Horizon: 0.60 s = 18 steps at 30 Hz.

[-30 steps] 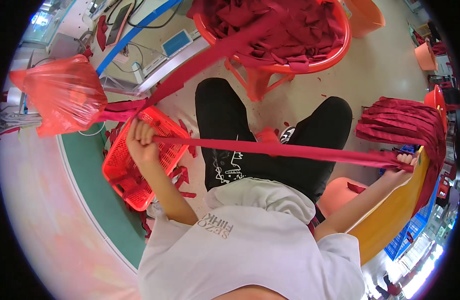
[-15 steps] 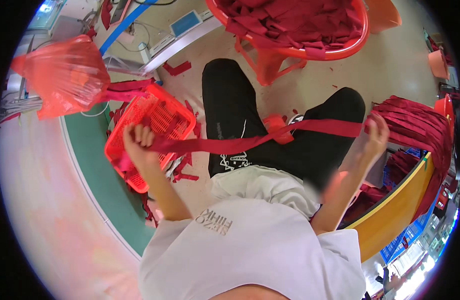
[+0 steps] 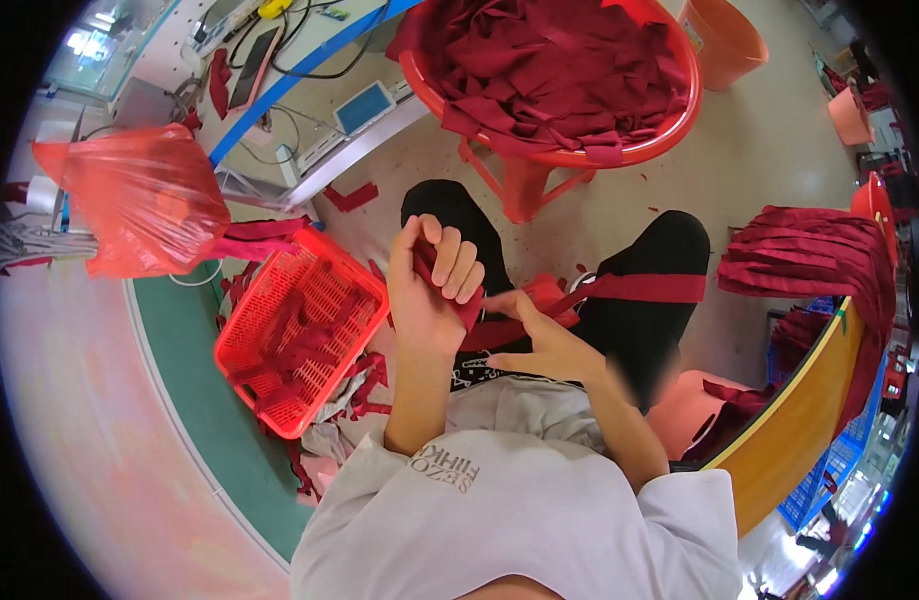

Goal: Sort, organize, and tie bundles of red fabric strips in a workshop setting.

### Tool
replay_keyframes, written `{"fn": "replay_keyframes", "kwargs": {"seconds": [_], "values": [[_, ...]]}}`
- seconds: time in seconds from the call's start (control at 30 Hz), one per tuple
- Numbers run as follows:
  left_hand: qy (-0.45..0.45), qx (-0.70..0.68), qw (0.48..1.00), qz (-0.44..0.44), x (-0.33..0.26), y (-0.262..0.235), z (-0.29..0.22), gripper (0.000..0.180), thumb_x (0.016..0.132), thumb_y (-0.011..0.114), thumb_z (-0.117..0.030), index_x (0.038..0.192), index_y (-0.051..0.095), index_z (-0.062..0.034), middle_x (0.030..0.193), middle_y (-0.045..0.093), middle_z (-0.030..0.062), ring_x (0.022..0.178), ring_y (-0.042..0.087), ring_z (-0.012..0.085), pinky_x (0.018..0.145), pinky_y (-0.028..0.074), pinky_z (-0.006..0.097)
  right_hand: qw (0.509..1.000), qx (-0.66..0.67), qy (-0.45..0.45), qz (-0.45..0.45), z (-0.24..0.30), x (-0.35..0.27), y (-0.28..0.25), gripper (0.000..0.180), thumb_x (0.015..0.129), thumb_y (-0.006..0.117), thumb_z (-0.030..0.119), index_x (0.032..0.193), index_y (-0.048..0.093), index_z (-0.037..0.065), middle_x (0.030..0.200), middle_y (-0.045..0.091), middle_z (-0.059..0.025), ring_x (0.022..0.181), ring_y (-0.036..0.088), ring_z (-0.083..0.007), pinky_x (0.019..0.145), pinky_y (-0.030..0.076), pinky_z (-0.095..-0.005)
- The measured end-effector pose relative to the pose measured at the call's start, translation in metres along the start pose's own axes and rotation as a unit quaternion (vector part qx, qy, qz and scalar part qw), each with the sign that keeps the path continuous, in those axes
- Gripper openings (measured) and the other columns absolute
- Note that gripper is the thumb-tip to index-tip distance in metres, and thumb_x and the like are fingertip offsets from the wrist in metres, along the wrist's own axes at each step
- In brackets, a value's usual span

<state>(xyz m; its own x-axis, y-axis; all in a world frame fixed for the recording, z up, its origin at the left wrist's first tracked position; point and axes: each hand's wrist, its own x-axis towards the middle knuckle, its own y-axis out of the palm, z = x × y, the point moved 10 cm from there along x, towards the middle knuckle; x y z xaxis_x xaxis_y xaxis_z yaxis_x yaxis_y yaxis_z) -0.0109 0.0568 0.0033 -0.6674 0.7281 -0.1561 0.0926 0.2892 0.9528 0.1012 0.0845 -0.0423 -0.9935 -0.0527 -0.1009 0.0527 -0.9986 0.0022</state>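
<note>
Over my lap, my left hand (image 3: pixel 435 280) is closed around a gathered part of a dark red fabric strip. The strip (image 3: pixel 650 288) runs from there to the right across my black trousers, its far end lying over my right knee. Just right of the left hand, my right hand (image 3: pixel 550 345) has its thumb and fingers spread, its fingertips close to the bunched fabric. Whether they touch it I cannot tell.
Ahead, a red tub (image 3: pixel 670 130) heaped with red fabric pieces stands on a red stool (image 3: pixel 525 190). A red basket (image 3: pixel 365 330) with scraps sits left, below an orange plastic bag (image 3: pixel 145 200). Red strips (image 3: pixel 800 250) drape over a yellow board (image 3: pixel 795 420) at right.
My left hand has moved right from over the basket to above my lap, with fabric bunched in it. My right hand has come left from beyond the knee, away from the strip's far end.
</note>
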Motion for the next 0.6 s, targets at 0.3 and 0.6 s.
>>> {"fn": "replay_keyframes", "kwargs": {"seconds": [0.3, 0.6], "values": [[-0.034, 0.017, 0.999, -0.001, -0.011, 0.006, 0.014, 0.028, 0.103, 0.039, -0.028, 0.081, 0.047, -0.0117, 0.055, 0.033, -0.0025, 0.046, 0.03, 0.0096, 0.042, 0.027, 0.026, 0.981, 0.17, 0.075, 0.056, -0.012, 0.004, 0.038, 0.023, 0.087, 0.067, 0.014, 0.103, 0.062, -0.002, 0.085, 0.065, -0.0058, 0.088, 0.061, -0.0115, 0.079, 0.05, -0.0307], [0.105, 0.019, 0.994, -0.028, -0.013, -0.05, -0.095, 0.026, 0.104, 0.04, -0.022, 0.084, 0.048, -0.0074, 0.055, 0.026, -0.0019, 0.044, 0.022, 0.0093, 0.041, 0.021, 0.025, 0.843, -0.228, 0.051, -0.485, 0.071, -0.15, -0.203, 0.025, 0.07, 0.073, -0.004, 0.068, 0.049, 0.002, 0.061, 0.034, 0.005, 0.059, 0.034, -0.0032, 0.049, 0.026, -0.0244]]}}
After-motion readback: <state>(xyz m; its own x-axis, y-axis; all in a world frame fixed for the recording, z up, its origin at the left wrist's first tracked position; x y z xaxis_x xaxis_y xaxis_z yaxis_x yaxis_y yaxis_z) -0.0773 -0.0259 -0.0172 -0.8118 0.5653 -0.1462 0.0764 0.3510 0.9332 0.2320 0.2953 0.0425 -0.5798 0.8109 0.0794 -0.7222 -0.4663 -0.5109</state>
